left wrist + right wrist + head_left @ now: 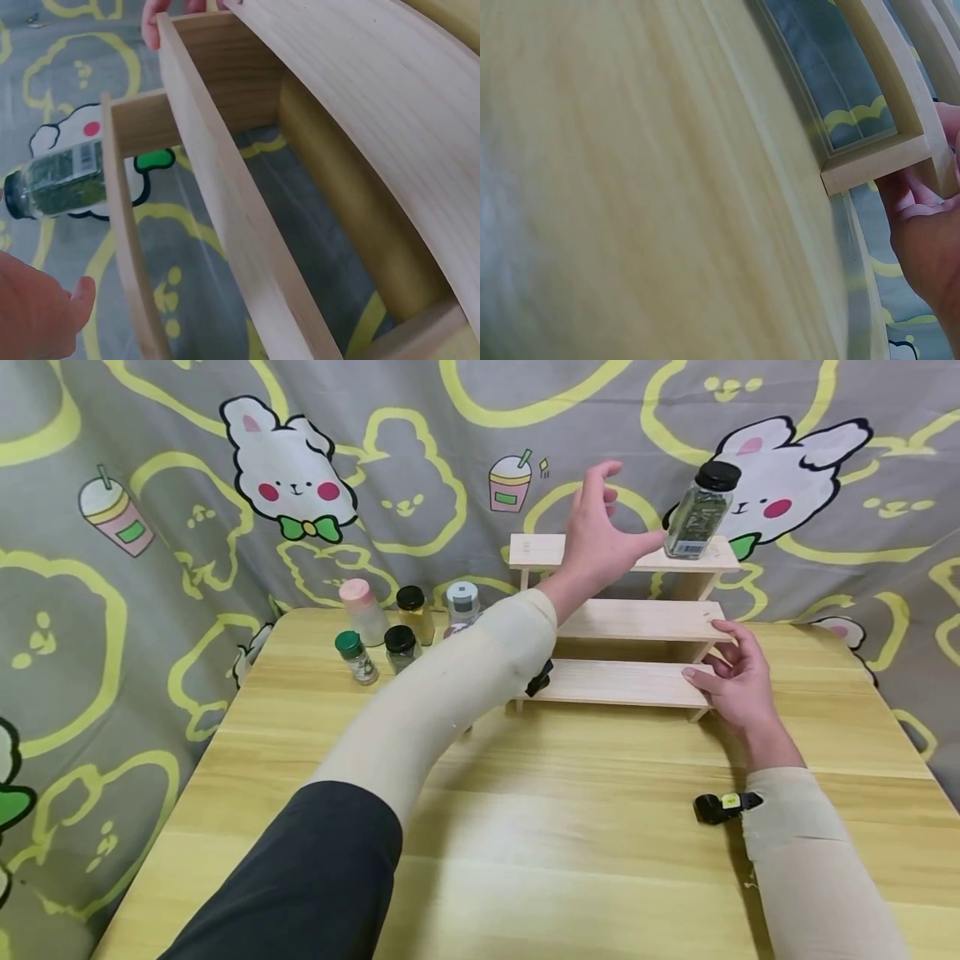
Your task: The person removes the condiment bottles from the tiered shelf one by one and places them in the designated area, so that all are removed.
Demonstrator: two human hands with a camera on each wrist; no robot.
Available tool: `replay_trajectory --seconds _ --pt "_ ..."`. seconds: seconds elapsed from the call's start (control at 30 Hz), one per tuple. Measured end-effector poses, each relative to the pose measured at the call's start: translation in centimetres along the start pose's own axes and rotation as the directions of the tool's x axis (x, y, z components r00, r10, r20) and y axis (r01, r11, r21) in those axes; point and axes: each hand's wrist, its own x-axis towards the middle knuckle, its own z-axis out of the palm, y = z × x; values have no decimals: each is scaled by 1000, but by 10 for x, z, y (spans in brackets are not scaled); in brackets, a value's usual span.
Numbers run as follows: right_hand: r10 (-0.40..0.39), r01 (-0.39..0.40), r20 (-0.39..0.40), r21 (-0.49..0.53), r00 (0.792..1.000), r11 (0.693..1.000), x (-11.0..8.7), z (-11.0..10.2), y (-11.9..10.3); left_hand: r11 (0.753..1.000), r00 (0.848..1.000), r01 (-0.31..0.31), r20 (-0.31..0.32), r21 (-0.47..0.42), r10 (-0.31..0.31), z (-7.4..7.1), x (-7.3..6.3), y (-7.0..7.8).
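Observation:
A three-tier wooden shelf point(637, 683) stands at the back of the table. On the right end of its top tier a glass spice jar point(697, 518) with a black lid stands upright, green dried flakes showing inside. My left hand point(596, 539) is above the top tier, left of the jar, thumb spread toward it and holding nothing. In the left wrist view the jar point(64, 180) appears sideways, with my hand point(37, 311) apart from it. My right hand point(742, 681) grips the shelf's right end, thumb on the lowest tier and fingers at the middle one.
At the back left of the table point(570, 835) several small jars stand together: a green-lidded shaker point(356, 657), a pink-lidded jar point(363, 612), black-lidded jars point(415, 614) and a white-lidded one point(462, 602). My left forearm partly covers them. A patterned curtain point(420, 485) hangs behind.

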Motion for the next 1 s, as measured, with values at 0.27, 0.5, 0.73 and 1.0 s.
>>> replay_trajectory --seconds 0.27,0.5,0.73,1.0 --pt "-2 3 11 -53 1000 999 -2 -1 4 999 1000 27 7 22 -27 22 10 -3" --pt "-23 25 12 -94 1000 995 -1 -1 3 990 999 43 23 136 -47 43 19 6" --pt "-8 10 20 -101 1000 995 2 1 1 981 999 36 29 192 -42 56 25 12" --pt "-2 3 14 -98 1000 995 0 -3 0 968 1000 5 23 253 -11 76 32 14"
